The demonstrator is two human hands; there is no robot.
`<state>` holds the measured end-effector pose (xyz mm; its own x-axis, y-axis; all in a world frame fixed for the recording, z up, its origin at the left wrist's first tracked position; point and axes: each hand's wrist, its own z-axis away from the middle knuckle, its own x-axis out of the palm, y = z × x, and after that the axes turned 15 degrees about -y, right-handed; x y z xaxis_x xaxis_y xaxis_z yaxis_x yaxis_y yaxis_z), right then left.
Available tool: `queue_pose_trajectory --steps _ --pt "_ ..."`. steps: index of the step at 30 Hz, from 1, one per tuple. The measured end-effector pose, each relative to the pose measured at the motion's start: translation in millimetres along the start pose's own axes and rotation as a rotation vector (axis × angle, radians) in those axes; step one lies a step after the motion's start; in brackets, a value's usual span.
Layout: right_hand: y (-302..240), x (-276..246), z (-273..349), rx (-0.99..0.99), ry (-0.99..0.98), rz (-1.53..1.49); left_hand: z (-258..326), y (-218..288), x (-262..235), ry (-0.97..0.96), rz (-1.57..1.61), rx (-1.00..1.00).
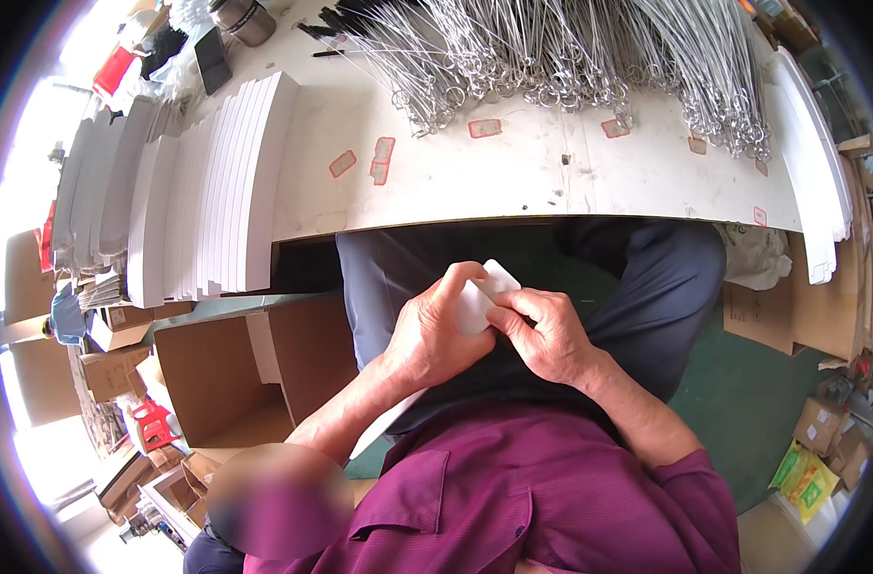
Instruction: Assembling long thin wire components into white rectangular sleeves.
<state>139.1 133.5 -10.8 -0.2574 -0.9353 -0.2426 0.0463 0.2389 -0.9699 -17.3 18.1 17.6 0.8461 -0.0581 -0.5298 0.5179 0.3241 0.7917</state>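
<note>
A purple shirt (551, 497) fills the bottom of the view, with both forearms reaching forward over the lap. Just beyond it, the left hand (434, 330) and the right hand (543, 330) meet above the dark trousers (647, 287), both closed around a small white card (482, 297) with rounded corners. The left fingers wrap its left edge, and the right thumb and fingertips pinch its right side, so only the top corner shows.

The card sits over the gap between the knees, below the table edge. If either pinch slackens it would likely slip to the green floor (742, 421); pressing too hard could crease it.

To the left stands an open brown cardboard box (235, 373), and by the floor on the right a yellow and green packet (805, 478) lies among small cartons. Farther off, a white table (513, 182) carries small red-edged rectangular stickers (383, 160) scattered near its front. Rows of white sheets stacked on edge (216, 191) stand at its left end, and a large heap of metal wire loops (570, 57) covers the far side.
</note>
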Motion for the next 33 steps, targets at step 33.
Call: queue_pose_trajectory --steps 33 --pt "-10.4 8.6 -6.6 0.233 0.135 -0.31 8.2 0.5 29.3 0.114 -0.149 -0.007"
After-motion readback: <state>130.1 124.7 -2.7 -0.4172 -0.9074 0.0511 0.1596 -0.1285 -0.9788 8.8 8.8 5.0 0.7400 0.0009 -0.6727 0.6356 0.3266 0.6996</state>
